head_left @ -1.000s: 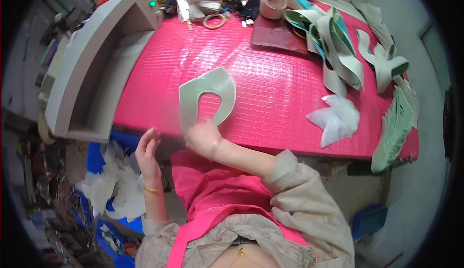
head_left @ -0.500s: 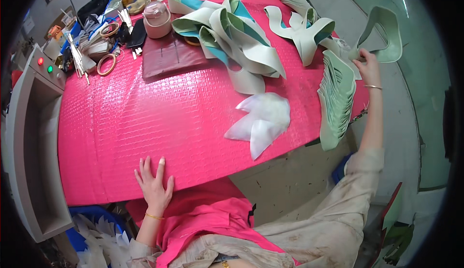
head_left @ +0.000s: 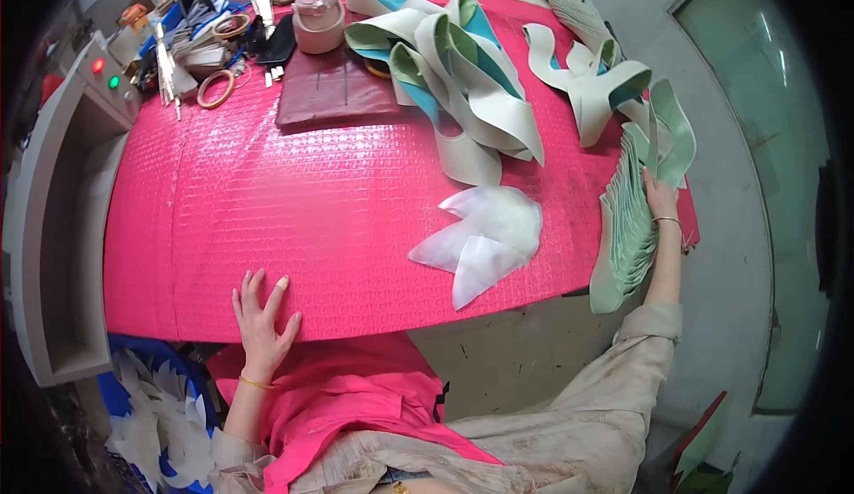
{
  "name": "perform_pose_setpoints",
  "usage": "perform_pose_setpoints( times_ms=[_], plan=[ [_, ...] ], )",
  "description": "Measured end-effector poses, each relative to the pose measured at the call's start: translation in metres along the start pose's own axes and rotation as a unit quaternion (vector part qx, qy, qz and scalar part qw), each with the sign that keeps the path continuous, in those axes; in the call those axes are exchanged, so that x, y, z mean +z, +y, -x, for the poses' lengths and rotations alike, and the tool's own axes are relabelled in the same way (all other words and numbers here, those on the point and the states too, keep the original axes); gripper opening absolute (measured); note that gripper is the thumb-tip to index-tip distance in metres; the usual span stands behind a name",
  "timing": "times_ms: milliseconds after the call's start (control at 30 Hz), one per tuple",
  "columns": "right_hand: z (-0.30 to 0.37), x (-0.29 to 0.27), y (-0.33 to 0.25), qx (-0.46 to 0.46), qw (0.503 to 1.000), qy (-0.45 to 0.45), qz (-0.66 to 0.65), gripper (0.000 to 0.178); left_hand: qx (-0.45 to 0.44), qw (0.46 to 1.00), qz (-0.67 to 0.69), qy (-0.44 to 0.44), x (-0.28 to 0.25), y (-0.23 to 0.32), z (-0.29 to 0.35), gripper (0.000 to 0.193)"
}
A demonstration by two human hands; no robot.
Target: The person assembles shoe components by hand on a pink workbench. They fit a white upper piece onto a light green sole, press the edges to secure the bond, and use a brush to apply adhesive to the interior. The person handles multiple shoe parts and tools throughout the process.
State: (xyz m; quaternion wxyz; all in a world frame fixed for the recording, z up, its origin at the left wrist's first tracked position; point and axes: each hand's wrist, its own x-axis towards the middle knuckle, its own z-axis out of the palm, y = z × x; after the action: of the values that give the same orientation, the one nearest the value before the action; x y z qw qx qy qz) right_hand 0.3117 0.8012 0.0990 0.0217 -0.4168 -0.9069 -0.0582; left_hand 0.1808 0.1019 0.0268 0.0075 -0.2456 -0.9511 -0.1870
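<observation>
My left hand [head_left: 261,327] lies with fingers spread on the near edge of the pink quilted table cover [head_left: 231,227]. At the far right, my right hand [head_left: 660,197] is closed on a pale green fabric-like strip [head_left: 678,147], which stands up in a bent loop above the fingers. Right beside that hand, a fanned stack of similar green strips [head_left: 623,236] hangs partly over the table's edge. The fingertips of my right hand are partly hidden against the stack. Between my hands lie thin white petal-shaped pieces [head_left: 491,238], touching neither hand.
Looped white-green-blue strips [head_left: 463,93] lie heaped at the back, with more strips [head_left: 592,89] to their right. A maroon mat [head_left: 334,98], a pink lidded cup [head_left: 318,22] and tape rolls [head_left: 216,90] sit back left. A grey box with lights [head_left: 67,209] borders the left; a blue basket [head_left: 191,365] stands below.
My right hand has come nearer with the green strip, down beside the stack, and the strip's loop now stands more upright. My left hand stays spread on the table. The whole view has shifted slightly.
</observation>
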Motion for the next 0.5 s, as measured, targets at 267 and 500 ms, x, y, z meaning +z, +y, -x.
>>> perform_pose_setpoints(
  times_ms=[267,500],
  plan=[
    [-0.019,0.012,0.000,-0.072,0.990,0.099,0.071,0.062,-0.012,1.000,0.020,-0.019,-0.002,0.002,0.003,0.055],
    [-0.029,-0.003,-0.004,0.048,0.997,0.053,0.040,0.052,-0.008,0.999,0.025,-0.039,-0.005,0.006,0.002,0.055]
  ],
)
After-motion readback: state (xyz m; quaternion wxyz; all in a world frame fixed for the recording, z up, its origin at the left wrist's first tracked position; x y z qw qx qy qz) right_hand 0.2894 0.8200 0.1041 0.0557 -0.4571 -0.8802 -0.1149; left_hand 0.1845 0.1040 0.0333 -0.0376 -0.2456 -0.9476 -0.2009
